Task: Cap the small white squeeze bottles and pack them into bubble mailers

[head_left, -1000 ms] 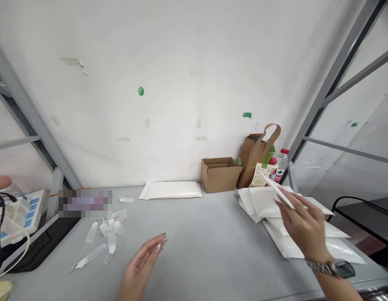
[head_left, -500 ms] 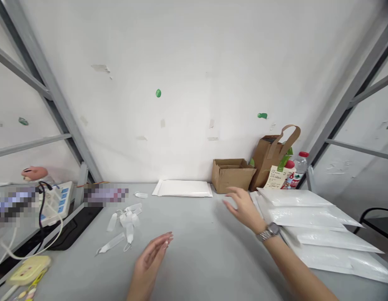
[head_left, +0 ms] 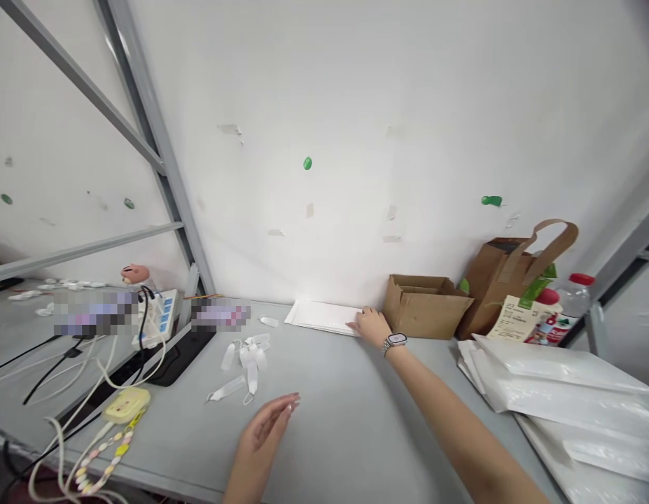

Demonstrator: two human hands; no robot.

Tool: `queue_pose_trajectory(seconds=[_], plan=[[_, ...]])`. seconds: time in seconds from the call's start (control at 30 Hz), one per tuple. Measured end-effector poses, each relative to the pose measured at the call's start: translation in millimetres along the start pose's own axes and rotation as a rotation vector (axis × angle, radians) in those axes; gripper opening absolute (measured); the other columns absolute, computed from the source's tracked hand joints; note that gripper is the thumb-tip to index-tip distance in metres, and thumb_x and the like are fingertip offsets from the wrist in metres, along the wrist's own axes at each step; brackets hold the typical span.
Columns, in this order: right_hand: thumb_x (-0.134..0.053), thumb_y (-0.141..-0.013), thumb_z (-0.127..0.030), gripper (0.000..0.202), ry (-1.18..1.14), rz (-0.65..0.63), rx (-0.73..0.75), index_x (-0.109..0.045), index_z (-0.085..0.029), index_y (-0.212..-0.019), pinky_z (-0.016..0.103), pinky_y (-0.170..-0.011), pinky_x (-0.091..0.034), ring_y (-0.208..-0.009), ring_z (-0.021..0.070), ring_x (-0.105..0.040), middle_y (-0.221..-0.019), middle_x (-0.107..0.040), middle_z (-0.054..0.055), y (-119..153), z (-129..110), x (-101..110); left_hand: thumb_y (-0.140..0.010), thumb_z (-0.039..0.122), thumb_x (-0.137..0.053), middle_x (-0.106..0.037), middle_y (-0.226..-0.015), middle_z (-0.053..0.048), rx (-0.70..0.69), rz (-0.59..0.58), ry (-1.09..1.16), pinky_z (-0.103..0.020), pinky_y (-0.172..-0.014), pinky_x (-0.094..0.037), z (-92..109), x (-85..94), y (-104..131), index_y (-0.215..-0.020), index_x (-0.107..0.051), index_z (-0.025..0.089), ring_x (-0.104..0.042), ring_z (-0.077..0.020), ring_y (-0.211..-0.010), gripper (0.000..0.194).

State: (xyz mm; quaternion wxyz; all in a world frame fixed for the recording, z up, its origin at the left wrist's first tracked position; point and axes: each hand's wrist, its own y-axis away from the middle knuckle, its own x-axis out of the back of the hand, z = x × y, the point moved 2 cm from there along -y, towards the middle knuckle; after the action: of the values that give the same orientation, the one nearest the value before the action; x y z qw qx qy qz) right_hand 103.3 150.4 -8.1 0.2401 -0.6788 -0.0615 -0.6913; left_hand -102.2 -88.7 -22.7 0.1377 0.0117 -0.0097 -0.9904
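Observation:
My right hand (head_left: 373,327), with a watch at the wrist, reaches to the back of the grey table (head_left: 345,406). Its thumb and fingers are at the right end of a flat white padded envelope (head_left: 321,316), and they cover that end. Low in the view, my left hand (head_left: 264,437) hovers over the table with fingers loosely stretched and nothing in them. Beyond it, towards the left, lies a loose pile of small translucent white tags (head_left: 250,357) with loops. A single similar tag (head_left: 269,322) rests farther back.
Right of the envelope stand a cardboard box (head_left: 426,313), a brown paper bag (head_left: 492,287) and a red-capped bottle (head_left: 570,308). White padded mailers (head_left: 581,399) are stacked at the right. On the left are a power strip (head_left: 164,318), cables and a yellow case (head_left: 127,404).
My right hand has moved forward and left from near the mailer stack to the envelope's right end. The view has turned left. My left hand keeps much the same pose.

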Motion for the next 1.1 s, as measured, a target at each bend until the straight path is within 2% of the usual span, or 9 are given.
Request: queue_pose_trajectory(seconds=[0.13,0.27,0.47,0.63,0.8,0.9,1.0,1.1], plan=[[-0.034,-0.083,-0.059,0.058,0.059,0.008,0.081,-0.062,-0.009,-0.094,0.036,-0.076,-0.037,-0.094,0.0285,-0.050,-0.097,-0.056,0.019,9,-2,2,-0.065,0.052,-0.061,-0.068,-0.101,-0.008,0.001,0.064,0.017,-0.036,-0.090,-0.047,1,-3.3,2,-0.086,-0.069,0.019,-0.060,-0.0259,-0.099,0.040],[-0.034,-0.082,-0.061,0.062,0.101,0.048,0.121,-0.059,-0.007,-0.098,0.038,-0.076,-0.037,-0.093,0.0295,-0.050,-0.098,-0.056,0.020,22,-5,3,-0.062,0.054,-0.063,-0.068,-0.101,-0.009,0.025,0.024,0.012,-0.037,-0.091,-0.046,7,-9.1,4,-0.084,-0.069,0.018,-0.060,-0.0267,-0.100,0.042],[-0.038,-0.089,-0.042,0.041,0.122,0.101,0.165,-0.059,-0.008,-0.096,0.037,-0.075,-0.036,-0.089,0.0284,-0.051,-0.094,-0.058,0.019,32,-9,0,-0.062,0.055,-0.062,-0.069,-0.099,-0.009,0.032,0.032,0.011,-0.036,-0.091,-0.046,10,-9.0,6,-0.083,-0.069,0.019,-0.060,-0.0262,-0.099,0.042],[-0.037,-0.090,-0.030,0.031,0.103,0.127,0.241,-0.058,-0.008,-0.097,0.035,-0.069,-0.037,-0.082,0.0259,-0.053,-0.089,-0.059,0.018,37,-8,0,-0.062,0.052,-0.064,-0.069,-0.099,-0.009,0.047,0.029,0.010,-0.038,-0.091,-0.045,15,-9.6,10,-0.083,-0.069,0.019,-0.060,-0.0267,-0.099,0.040],[-0.035,-0.090,-0.019,0.026,0.053,0.182,0.288,-0.059,-0.012,-0.085,0.031,-0.065,-0.035,-0.072,0.0213,-0.054,-0.079,-0.061,0.012,41,2,6,-0.061,0.054,-0.064,-0.069,-0.099,-0.009,0.057,0.024,0.025,-0.038,-0.093,-0.045,18,-10.0,11,-0.083,-0.069,0.019,-0.060,-0.0266,-0.100,0.043],[-0.034,-0.090,-0.019,0.028,0.000,0.251,0.264,-0.058,-0.014,-0.077,0.030,-0.063,-0.034,-0.068,0.0201,-0.054,-0.073,-0.062,0.010,44,11,14,-0.059,0.056,-0.064,-0.069,-0.100,-0.010,0.072,0.023,0.023,-0.038,-0.093,-0.044,19,-10.0,10,-0.084,-0.069,0.018,-0.059,-0.0269,-0.101,0.045],[-0.027,-0.093,-0.021,0.035,-0.073,0.356,0.176,-0.057,-0.015,-0.076,0.030,-0.063,-0.035,-0.067,0.0196,-0.055,-0.071,-0.061,0.010,51,17,28,-0.058,0.056,-0.065,-0.069,-0.100,-0.010,0.084,0.034,0.024,-0.038,-0.094,-0.044,16,-9.3,8,-0.084,-0.069,0.018,-0.059,-0.0274,-0.101,0.046],[-0.019,-0.094,-0.024,0.039,-0.152,0.465,0.052,-0.055,-0.015,-0.082,0.028,-0.061,-0.037,-0.066,0.0183,-0.055,-0.072,-0.061,0.009,69,9,48,-0.059,0.054,-0.066,-0.067,-0.105,-0.009,0.086,0.056,0.073,-0.039,-0.095,-0.042,8,-8.8,4,-0.089,-0.068,0.018,-0.058,-0.0275,-0.104,0.046]])
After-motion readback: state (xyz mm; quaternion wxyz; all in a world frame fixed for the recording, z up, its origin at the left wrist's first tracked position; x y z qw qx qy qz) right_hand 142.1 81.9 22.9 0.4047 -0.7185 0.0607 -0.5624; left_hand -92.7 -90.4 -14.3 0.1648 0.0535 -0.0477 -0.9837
